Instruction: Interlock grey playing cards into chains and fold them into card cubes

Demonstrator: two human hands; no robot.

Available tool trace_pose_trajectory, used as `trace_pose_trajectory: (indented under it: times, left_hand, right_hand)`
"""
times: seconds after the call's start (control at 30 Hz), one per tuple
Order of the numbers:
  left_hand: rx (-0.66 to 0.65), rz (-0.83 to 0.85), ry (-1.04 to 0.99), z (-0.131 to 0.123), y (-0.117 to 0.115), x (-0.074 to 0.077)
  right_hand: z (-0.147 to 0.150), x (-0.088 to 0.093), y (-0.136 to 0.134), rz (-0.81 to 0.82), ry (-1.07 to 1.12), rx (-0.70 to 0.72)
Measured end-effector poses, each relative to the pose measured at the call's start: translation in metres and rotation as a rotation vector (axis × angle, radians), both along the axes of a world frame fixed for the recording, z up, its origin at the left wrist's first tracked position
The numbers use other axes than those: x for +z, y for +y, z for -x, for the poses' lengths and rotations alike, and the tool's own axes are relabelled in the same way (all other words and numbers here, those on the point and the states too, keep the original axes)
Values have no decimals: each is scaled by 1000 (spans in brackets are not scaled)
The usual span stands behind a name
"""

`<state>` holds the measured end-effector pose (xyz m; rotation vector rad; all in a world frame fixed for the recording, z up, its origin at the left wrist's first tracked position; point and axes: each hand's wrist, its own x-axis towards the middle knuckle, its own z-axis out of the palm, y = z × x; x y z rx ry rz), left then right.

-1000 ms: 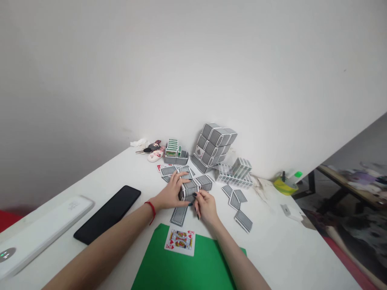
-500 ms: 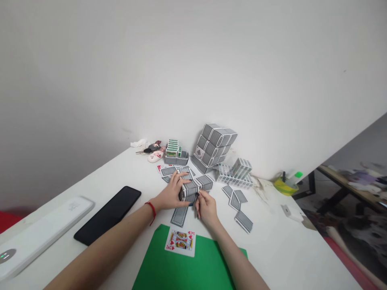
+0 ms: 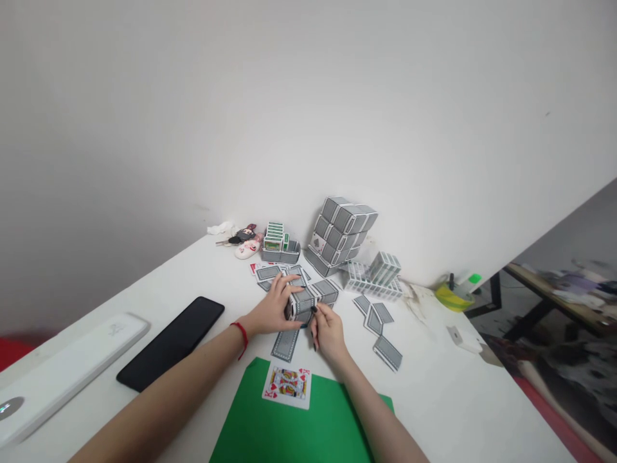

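Note:
A block of folded playing cards (image 3: 304,299) with grey patterned backs lies on the white table. My left hand (image 3: 276,307) wraps round its left side, thumb along the near edge and fingers over the top. At the block's near right corner my right hand (image 3: 328,331) pinches with thumb and forefinger against a card edge; the fingertips partly hide the spot. Just below the left hand a grey-backed card (image 3: 285,345) lies flat. Closer to me, a king of hearts (image 3: 287,388) rests face up on a green sheet (image 3: 250,424).
Behind stands a tall card-block stack (image 3: 341,235). Beside it are a card tray (image 3: 280,255) holding green-striped boxes and a striped tray (image 3: 369,286). Loose cards (image 3: 375,316) lie right; a black phone (image 3: 171,344) and a white device (image 3: 72,379) lie left. A yellow container (image 3: 454,299) stands right.
Almost nothing differs. Both hands keep their places on the card block, with only a slight shift of the right fingers and of the whole view.

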<state>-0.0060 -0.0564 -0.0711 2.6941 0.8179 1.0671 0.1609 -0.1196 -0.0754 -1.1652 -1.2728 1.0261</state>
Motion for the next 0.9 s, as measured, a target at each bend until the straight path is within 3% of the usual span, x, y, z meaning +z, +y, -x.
trace_pose_trajectory:
  times: [0.3, 0.77, 0.9]
  left_hand:
    - [1, 7, -7, 0, 0, 1]
    - [12, 21, -17, -2, -5, 4]
    - [15, 31, -9, -2, -4, 4]
  right_hand:
    - [-7, -4, -4, 46, -7, 17]
    - [8, 2, -15, -28, -51, -305]
    - [3, -4, -17, -149, -284, -343]
